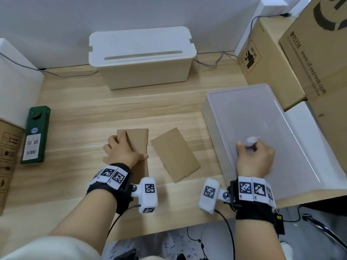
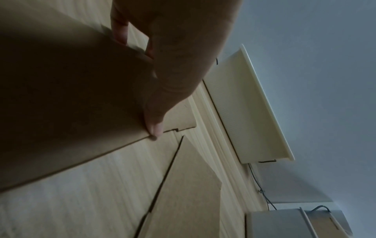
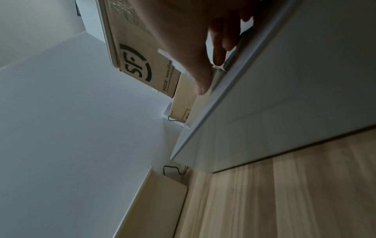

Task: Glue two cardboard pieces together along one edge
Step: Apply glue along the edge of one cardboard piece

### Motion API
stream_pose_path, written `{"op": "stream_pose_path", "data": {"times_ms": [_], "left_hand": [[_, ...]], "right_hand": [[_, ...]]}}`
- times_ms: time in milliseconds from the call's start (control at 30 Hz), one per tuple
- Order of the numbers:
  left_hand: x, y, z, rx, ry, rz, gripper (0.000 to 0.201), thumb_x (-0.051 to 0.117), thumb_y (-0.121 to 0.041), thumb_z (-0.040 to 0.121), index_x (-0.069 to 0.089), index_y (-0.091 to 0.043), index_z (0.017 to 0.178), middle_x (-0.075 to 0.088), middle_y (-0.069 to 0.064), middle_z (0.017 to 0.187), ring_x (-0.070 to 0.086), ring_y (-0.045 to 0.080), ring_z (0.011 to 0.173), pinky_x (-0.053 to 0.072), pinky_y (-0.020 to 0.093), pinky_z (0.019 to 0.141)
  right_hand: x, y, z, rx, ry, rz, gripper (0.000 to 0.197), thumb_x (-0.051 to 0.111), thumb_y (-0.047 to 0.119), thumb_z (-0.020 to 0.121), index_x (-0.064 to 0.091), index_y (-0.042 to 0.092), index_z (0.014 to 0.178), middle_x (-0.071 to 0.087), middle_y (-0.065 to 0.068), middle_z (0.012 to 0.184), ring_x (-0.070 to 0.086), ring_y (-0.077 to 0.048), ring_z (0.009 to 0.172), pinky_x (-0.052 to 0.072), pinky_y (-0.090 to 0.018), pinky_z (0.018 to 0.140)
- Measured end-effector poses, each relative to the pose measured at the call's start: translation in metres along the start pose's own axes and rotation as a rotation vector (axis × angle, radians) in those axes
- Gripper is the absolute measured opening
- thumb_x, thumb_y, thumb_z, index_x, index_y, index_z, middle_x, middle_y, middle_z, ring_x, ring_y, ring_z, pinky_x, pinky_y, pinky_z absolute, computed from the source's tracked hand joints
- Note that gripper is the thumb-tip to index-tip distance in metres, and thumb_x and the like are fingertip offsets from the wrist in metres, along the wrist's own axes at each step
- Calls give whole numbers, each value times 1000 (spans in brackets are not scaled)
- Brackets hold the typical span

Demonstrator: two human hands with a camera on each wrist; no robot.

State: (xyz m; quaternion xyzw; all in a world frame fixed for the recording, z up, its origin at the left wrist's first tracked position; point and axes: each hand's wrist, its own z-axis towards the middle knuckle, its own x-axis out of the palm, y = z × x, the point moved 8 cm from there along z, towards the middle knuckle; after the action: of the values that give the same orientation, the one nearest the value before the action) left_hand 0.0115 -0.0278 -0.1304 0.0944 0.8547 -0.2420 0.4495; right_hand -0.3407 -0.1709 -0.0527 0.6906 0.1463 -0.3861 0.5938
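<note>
From the head view, the left hand (image 1: pixel 124 150) lies on the left cardboard piece (image 1: pixel 138 139), which rests flat on the wooden desk (image 1: pixel 78 128). The fingers curl over its left edge and the thumb reaches to its right edge, so the hand grips the piece. The second cardboard piece (image 1: pixel 175 154) lies flat just to the right, turned at an angle, close to the first but not touching it. The right hand (image 1: pixel 254 158) is over a flat grey box (image 1: pixel 262 113) at the right side of the desk, its fingers curled around a small white glue bottle (image 1: pixel 250 141) whose tip points up and right; the bottle is blurred. A white box with a slotted lid (image 1: pixel 140 55) stands at the back of the desk, a green carton (image 1: pixel 36 135) lies at the left, and brown shipping boxes (image 1: pixel 300 53) are stacked at the far right.

In the left wrist view, the left hand (image 2: pixel 173 48) holds the near cardboard piece (image 2: pixel 71 96), thumb tip on its edge by a corner and a fingertip on the opposite edge. The other cardboard piece (image 2: pixel 187 193) lies beyond it on the desk (image 2: pixel 91 185), with a gap between them.

In the right wrist view, the right hand (image 3: pixel 195 40) has its fingers bent above the grey box (image 3: pixel 295 80); the glue bottle is mostly hidden behind the hand. A shipping box (image 3: pixel 142 64) with a printed logo stands behind.
</note>
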Motion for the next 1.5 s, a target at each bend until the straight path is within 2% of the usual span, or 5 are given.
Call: {"op": "stream_pose_path", "data": {"times_ms": [200,433,533,1167,1500], "left_hand": [[3,-8,3,188,127,108,108,76,-31,60,9,-33,144,8,-12,155,16,27,135,25,46,106],[4,0,1,421,161,119,90,60,-6,72,13,-33,145,-1,-11,158,-5,15,146,-4,41,118],[2,7,0,461,79,8,78,48,2,76,25,-32,142,1,-14,155,-7,9,144,-9,37,116],[7,24,7,556,-22,-98,55,33,-55,79,28,-48,133,9,-33,146,-5,-12,137,-17,12,109],[6,27,11,583,-69,-158,52,40,-53,76,43,-48,127,15,-36,143,3,-12,137,-13,11,109]], "right_hand": [[8,59,-16,-233,143,295,21,64,16,79,64,13,99,62,-5,99,55,-16,88,36,-7,71],[121,108,-77,-213,849,571,35,57,12,84,52,32,113,60,18,93,58,10,83,43,-5,73],[159,100,-89,-158,960,598,40,58,7,82,42,30,110,61,5,87,59,-10,83,47,-11,75],[231,79,-101,477,1127,1107,20,70,29,61,61,22,78,52,7,55,50,-8,53,46,-20,50],[239,96,-97,14,1021,734,8,64,28,73,62,23,79,58,8,52,48,-9,48,44,-21,48]]}}
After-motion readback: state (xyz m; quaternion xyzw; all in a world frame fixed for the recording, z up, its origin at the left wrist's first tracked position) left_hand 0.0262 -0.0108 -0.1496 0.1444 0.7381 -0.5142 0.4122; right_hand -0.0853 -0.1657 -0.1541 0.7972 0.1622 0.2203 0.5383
